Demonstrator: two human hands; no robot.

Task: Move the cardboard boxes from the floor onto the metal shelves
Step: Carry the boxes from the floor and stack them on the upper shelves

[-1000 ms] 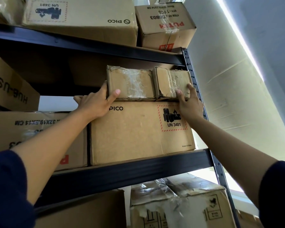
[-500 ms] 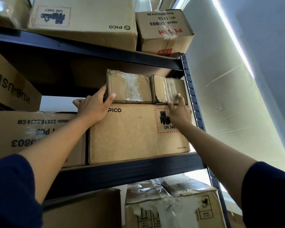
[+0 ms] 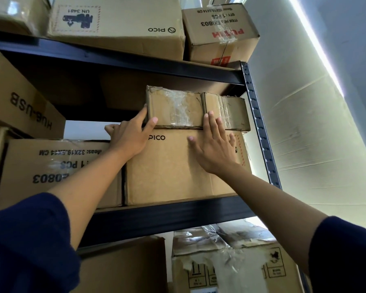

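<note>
1. The metal shelves (image 3: 161, 216): dark steel rack with a slotted upright on the right. We see it already loaded on the top, middle and lower levels.
2. PICO box (image 3: 178, 170), on the middle shelf, right end, near edge flush with the beam. It carries the small box. Beside it on the left sits a printed carton (image 3: 57, 168), touching or nearly so.
3. Small taped box (image 3: 190, 109): lies on top of the PICO box, right half, under the upper shelf beam. Flat, worn cardboard, corners crushed, clear tape over the front face.
4. Handling, our judgement: light and fairly stiff, though the edges are soft from wear. The tape patch will be slick, so we push on bare cardboard. Best hold is at the two short ends, or flat palms on the near face to slide it back. No lift needed, since it is already bearing on the box below.
5. Left hand (image 3: 129, 138): fingers wrapped round the small box's left end, thumb on its near face.
6. Right hand (image 3: 216, 144): fingers straight and spread, tips on the small box's lower near edge, palm in front of the PICO box. It grasps nothing.
7. Step, as we read it: seating the small box squarely. Placement looks almost done.
</note>
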